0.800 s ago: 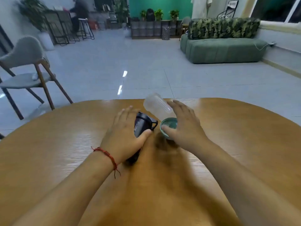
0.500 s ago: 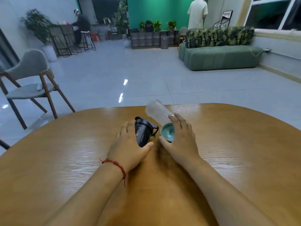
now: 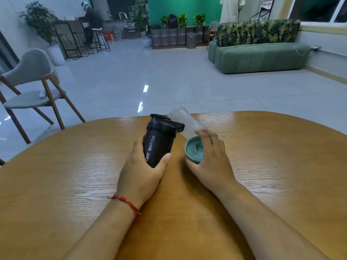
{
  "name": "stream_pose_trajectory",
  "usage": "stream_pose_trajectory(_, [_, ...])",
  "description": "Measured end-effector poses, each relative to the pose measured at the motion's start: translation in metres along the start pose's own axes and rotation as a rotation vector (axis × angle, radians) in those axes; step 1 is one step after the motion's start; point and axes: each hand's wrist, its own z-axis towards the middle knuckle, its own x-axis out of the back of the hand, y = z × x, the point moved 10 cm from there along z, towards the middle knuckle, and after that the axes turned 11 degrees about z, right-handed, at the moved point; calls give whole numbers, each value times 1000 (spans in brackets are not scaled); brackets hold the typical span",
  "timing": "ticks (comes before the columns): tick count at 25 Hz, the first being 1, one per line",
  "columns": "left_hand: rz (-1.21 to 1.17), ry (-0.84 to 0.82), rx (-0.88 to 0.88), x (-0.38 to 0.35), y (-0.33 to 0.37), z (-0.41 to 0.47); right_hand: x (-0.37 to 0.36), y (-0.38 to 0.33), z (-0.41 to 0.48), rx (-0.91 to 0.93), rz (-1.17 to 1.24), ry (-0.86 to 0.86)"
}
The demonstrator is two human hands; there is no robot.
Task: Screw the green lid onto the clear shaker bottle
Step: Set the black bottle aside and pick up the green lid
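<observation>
The clear shaker bottle (image 3: 185,121) lies on its side on the round wooden table (image 3: 75,175), its base pointing away from me. At its near end sits the green lid (image 3: 193,150), with its ribbed face turned toward me. My right hand (image 3: 212,156) curls around the lid and the bottle's mouth, thumb below and fingers over the top. My left hand (image 3: 142,171) grips a black sport bottle (image 3: 159,140) and holds it nearly upright, just left of the clear one. Whether the lid is threaded on cannot be told.
A grey chair (image 3: 32,81) with wooden legs stands left of the table. A green sofa (image 3: 259,57) sits far right across the tiled floor. Two persons are at the back of the room. The table's far edge runs just beyond the bottles.
My left hand has tipped the black bottle up from lying to nearly upright. My right hand has stayed on the green lid and clear bottle. The camera view tilted up slightly.
</observation>
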Motion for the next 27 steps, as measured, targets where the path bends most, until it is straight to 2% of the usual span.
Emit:
stream_pose_trajectory(5, [-158, 83, -69, 2, 2, 1, 6, -6, 0, 50, 1, 38])
stream_pose_trajectory(9, [-296, 147, -6, 12, -26, 14, -10, -31, -5, 95, 131, 40])
stream_pose_trajectory(20, [-261, 452, 269, 80, -139, 54, -135, -115, 32, 114, 236, -39])
stream_pose_trajectory(27, [-220, 496, 355, 105, -197, 93, -151, -119, 35, 155, 220, 6])
